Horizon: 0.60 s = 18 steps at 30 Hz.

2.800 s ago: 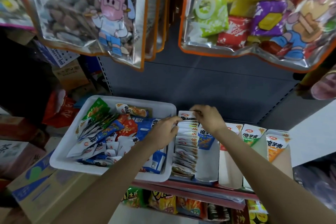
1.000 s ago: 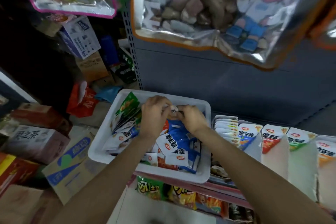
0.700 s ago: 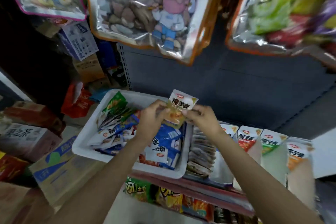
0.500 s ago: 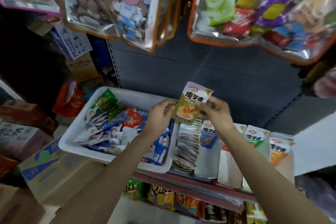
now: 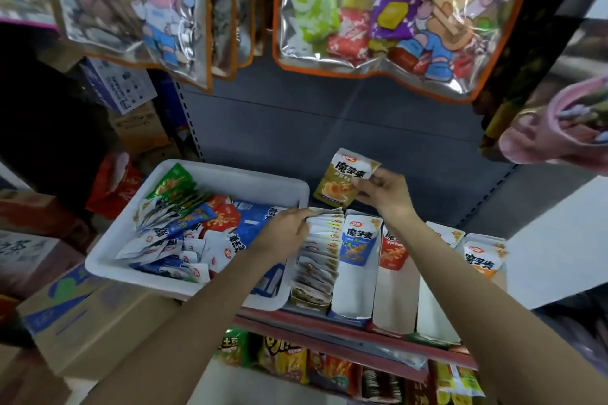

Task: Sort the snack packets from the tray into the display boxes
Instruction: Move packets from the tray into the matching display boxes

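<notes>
the left hand rests its fingertips on the row of packets standing in the leftmost display box, just beside the white tray of mixed packets. beyond it, the right hand pinches a yellow-brown snack packet, held upright above the box's far end.

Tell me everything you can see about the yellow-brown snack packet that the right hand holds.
The yellow-brown snack packet is a small, flat, glossy pouch. Its top is white with a red logo and large dark characters; its lower part shows a picture of food. The right hand pinches its right edge and holds it upright, slightly tilted, in the air above the back of the leftmost display box, in front of the grey shelf back. Nothing else touches it.
</notes>
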Each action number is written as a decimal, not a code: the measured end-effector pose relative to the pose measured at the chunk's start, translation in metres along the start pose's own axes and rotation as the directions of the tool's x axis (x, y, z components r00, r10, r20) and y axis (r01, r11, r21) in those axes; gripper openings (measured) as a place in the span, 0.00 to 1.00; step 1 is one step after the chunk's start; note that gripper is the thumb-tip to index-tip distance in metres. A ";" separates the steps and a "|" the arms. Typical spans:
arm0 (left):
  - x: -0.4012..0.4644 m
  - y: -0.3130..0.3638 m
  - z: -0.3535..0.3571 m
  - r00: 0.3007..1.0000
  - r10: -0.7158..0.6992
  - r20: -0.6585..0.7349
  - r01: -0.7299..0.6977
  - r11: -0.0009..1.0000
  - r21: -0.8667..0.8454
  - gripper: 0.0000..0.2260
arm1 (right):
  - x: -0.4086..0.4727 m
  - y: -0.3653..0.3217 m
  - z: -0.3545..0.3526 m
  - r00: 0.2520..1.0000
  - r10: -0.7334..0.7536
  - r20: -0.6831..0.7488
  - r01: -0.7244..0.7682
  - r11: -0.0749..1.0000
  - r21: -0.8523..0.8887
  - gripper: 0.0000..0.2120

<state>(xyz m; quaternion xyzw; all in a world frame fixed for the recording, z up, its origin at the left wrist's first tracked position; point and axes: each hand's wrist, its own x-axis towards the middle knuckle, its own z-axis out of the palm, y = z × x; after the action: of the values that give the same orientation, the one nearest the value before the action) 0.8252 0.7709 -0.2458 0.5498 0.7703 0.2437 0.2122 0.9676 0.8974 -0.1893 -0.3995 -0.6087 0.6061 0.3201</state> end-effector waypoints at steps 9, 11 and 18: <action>0.001 0.003 -0.003 0.999 -0.033 0.016 0.034 0.999 -0.029 0.14 | 0.020 0.014 0.009 0.982 0.127 0.137 -0.088 0.960 -0.264 0.08; 0.000 0.003 -0.003 0.998 -0.053 0.021 0.054 0.995 -0.079 0.14 | 0.027 0.020 0.009 0.989 0.103 0.109 -0.045 0.900 -0.434 0.11; 0.005 0.007 -0.004 0.985 -0.167 -0.037 0.139 0.908 -0.395 0.14 | 0.025 0.008 0.014 0.943 -0.262 0.203 0.331 0.701 -0.632 0.10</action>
<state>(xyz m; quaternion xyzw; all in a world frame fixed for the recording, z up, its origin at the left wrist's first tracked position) 0.8261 0.7768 -0.2386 0.4256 0.7537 0.3941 0.3090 0.9440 0.9116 -0.2002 -0.3530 -0.8537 0.3119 0.2221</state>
